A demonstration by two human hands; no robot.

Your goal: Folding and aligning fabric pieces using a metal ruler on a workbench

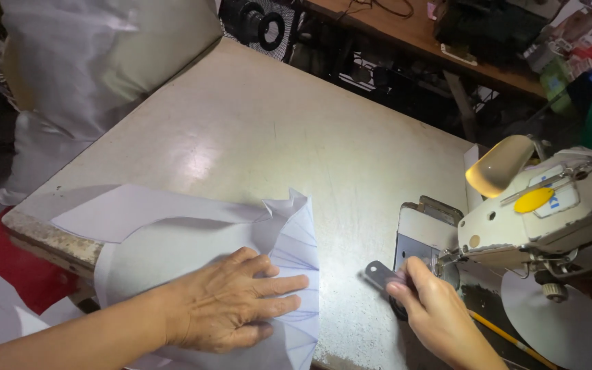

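Worn and pale, the sewing table (296, 130) filled your view, its near-left edge chipped, with a white sack (77, 75) at the far left and a black fan (263, 24) at the far edge. Your left hand (231, 301) lay open and flat, fingers spread, pressing down the white fabric (173, 240) at the near-left side of the table; blue lines fanned across its right part and its far corner stood up in a soft fold. The cloth looked thin, light and limp, likely to slide on the smooth top, so you would have done best to hold it flat under the palm or pinch it at an edge. Your right hand (433, 308), near right, closed its fingertips on a small dark metal piece (380, 274) just beside the sewing machine (543, 212), whose lamp (498, 164) glowed. A yellow pencil (508, 339) lay near the machine's base.
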